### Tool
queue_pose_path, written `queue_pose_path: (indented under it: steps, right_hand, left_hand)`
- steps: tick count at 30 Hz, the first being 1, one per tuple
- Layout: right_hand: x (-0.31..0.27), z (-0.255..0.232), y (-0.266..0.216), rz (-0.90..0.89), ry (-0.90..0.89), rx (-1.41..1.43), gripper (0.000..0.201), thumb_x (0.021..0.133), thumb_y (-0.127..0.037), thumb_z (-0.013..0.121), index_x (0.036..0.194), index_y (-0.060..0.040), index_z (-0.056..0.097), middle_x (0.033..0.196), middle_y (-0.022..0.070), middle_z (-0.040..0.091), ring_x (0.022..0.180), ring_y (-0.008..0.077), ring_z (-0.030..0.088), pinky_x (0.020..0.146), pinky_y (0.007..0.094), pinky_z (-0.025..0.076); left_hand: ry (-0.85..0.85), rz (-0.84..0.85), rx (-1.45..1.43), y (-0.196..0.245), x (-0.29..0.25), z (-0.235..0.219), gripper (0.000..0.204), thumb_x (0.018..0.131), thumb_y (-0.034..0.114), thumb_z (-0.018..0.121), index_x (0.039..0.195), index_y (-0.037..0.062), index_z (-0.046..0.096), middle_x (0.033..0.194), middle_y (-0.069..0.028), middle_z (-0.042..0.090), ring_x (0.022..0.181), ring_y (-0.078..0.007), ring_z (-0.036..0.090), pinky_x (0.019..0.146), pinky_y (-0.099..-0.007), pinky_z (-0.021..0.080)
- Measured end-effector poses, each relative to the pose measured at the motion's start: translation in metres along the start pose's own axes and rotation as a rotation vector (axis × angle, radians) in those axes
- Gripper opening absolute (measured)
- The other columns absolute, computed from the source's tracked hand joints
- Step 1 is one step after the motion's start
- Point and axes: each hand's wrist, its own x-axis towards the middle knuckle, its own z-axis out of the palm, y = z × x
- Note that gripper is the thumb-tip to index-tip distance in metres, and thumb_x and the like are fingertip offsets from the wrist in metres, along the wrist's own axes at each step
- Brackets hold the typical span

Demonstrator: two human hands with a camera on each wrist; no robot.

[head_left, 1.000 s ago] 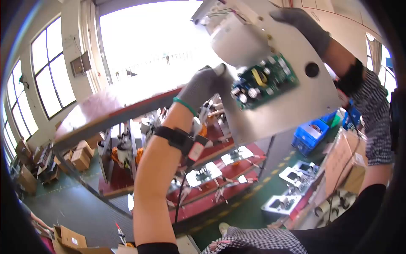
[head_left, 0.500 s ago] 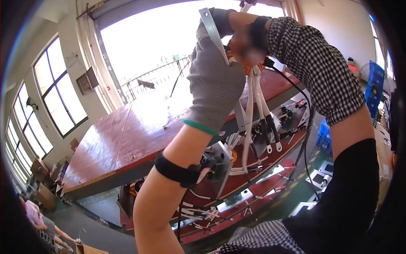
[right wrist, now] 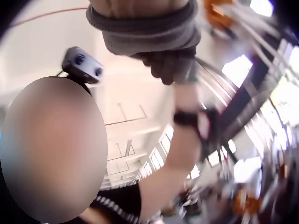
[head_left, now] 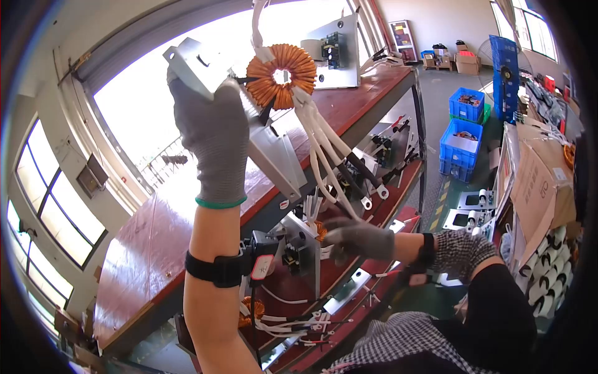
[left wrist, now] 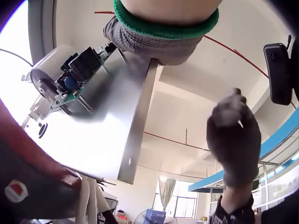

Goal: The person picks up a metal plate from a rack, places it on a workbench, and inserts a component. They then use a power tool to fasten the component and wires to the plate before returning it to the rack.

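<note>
In the head view my gloved left hand (head_left: 215, 134) grips a bent metal panel (head_left: 274, 153) by its upper edge, raised over the table. Beside it hangs an orange copper-wound ring coil (head_left: 301, 61), with white leads (head_left: 317, 134) trailing down to lugs. The left wrist view shows the panel (left wrist: 110, 116) carrying a circuit board and a white cylinder (left wrist: 49, 70). Lower and to the right, my gloved right hand (head_left: 361, 240) is apart from the panel, holding nothing visible, its fingers loosely bent. Motion blurs it in the right wrist view (right wrist: 154, 46).
A red-topped table (head_left: 162, 249) stands ahead, with shelves of coils, boards and leads below. Another panel with a board (head_left: 349, 53) stands on its far end. Blue crates (head_left: 460, 149) and a cardboard box (head_left: 542, 181) are at the right.
The panel has been turned so that its coil and leads show. My right hand has let go of it and moved down. My left hand, still gripping, has shifted left.
</note>
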Motion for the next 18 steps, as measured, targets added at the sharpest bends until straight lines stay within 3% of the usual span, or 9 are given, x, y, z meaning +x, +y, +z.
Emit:
queue_pose_path:
  steps: [3, 4, 5, 6, 9, 11, 13, 16, 18]
  right_hand:
    - [0.0, -0.037, -0.034, -0.163, 0.083, 0.225, 0.026, 0.092, -0.028, 0.056, 0.106, -0.0058, 0.054, 0.08, 0.009, 0.065, 0.068, 0.0179, 0.066, 0.056, 0.0299, 0.055]
    - [0.01, -0.056, -0.031, -0.408, 0.121, 0.343, 0.029, 0.092, -0.033, 0.056, 0.106, -0.0066, 0.055, 0.078, 0.0084, 0.064, 0.064, 0.0173, 0.064, 0.052, 0.0283, 0.053]
    - [-0.006, -0.056, -0.058, -0.44, 0.17, 0.293, 0.033, 0.093, -0.035, 0.055, 0.108, -0.0063, 0.055, 0.076, 0.0078, 0.064, 0.066, 0.0156, 0.064, 0.052, 0.0264, 0.052]
    - [-0.018, -0.045, -0.083, -0.445, 0.262, 0.186, 0.038, 0.092, -0.039, 0.056, 0.112, -0.0061, 0.055, 0.08, 0.0076, 0.063, 0.067, 0.0144, 0.064, 0.052, 0.0253, 0.052]
    - [-0.002, -0.079, -0.143, -0.282, 0.1, 0.058, 0.043, 0.091, -0.039, 0.058, 0.115, -0.0045, 0.054, 0.087, 0.0079, 0.061, 0.064, 0.0141, 0.064, 0.051, 0.0251, 0.052]
    - [0.022, -0.073, -0.167, -0.651, 0.275, 0.21, 0.045, 0.09, -0.039, 0.059, 0.114, -0.0015, 0.054, 0.092, 0.0092, 0.059, 0.058, 0.0163, 0.064, 0.05, 0.0245, 0.052]
    - [0.028, -0.066, -0.233, -0.558, 0.104, -0.307, 0.042, 0.089, -0.034, 0.06, 0.112, 0.0012, 0.054, 0.093, 0.0111, 0.059, 0.058, 0.0182, 0.065, 0.049, 0.0247, 0.053]
    - [0.068, -0.059, -0.264, -0.481, 0.043, -0.447, 0.03, 0.09, -0.024, 0.06, 0.102, 0.0022, 0.057, 0.086, 0.0121, 0.061, 0.061, 0.0208, 0.067, 0.048, 0.0258, 0.054]
    - [0.117, -0.079, -0.28, -0.445, 0.011, -0.554, 0.025, 0.09, -0.021, 0.059, 0.097, 0.0034, 0.058, 0.081, 0.0126, 0.062, 0.061, 0.0221, 0.067, 0.048, 0.0264, 0.055]
  left_hand:
    - [0.04, -0.016, -0.031, -0.004, -0.002, -0.003, 0.058, 0.074, 0.011, 0.056, 0.128, -0.0014, 0.039, 0.105, -0.0203, 0.058, 0.094, -0.0293, 0.063, 0.084, -0.038, 0.051]
    - [0.036, -0.041, -0.044, -0.011, 0.001, -0.005, 0.057, 0.074, 0.011, 0.056, 0.128, -0.0017, 0.04, 0.104, -0.0197, 0.058, 0.092, -0.0274, 0.063, 0.083, -0.0366, 0.05]
    - [0.047, -0.071, -0.03, -0.006, -0.001, -0.006, 0.058, 0.074, 0.01, 0.057, 0.128, -0.0018, 0.04, 0.102, -0.0187, 0.058, 0.089, -0.0264, 0.062, 0.081, -0.0357, 0.05]
    - [0.068, -0.076, -0.003, -0.005, -0.002, -0.006, 0.059, 0.074, 0.011, 0.057, 0.129, -0.002, 0.04, 0.101, -0.0179, 0.058, 0.087, -0.025, 0.062, 0.078, -0.0349, 0.051]
    - [0.069, -0.09, -0.097, -0.008, -0.004, -0.005, 0.062, 0.073, 0.012, 0.06, 0.13, -0.0028, 0.039, 0.098, -0.0155, 0.057, 0.081, -0.0212, 0.06, 0.073, -0.0323, 0.051]
    - [-0.035, -0.013, -0.187, -0.001, 0.0, 0.003, 0.059, 0.072, 0.013, 0.059, 0.126, -0.0038, 0.042, 0.097, -0.0135, 0.056, 0.079, -0.0193, 0.058, 0.07, -0.0315, 0.05]
    - [-0.183, 0.111, -0.212, 0.001, 0.011, 0.019, 0.055, 0.071, 0.013, 0.058, 0.122, -0.0034, 0.045, 0.097, -0.0136, 0.057, 0.078, -0.0212, 0.058, 0.073, -0.033, 0.05]
    - [-0.201, 0.518, 0.224, -0.013, 0.03, 0.069, 0.04, 0.069, 0.012, 0.054, 0.107, -0.0008, 0.054, 0.09, -0.0205, 0.059, 0.08, -0.0371, 0.058, 0.079, -0.0432, 0.046]
    - [-0.367, 0.307, 0.309, 0.002, 0.044, 0.088, 0.042, 0.069, 0.009, 0.052, 0.111, 0.0041, 0.055, 0.088, -0.0202, 0.06, 0.082, -0.0372, 0.059, 0.08, -0.0427, 0.046]
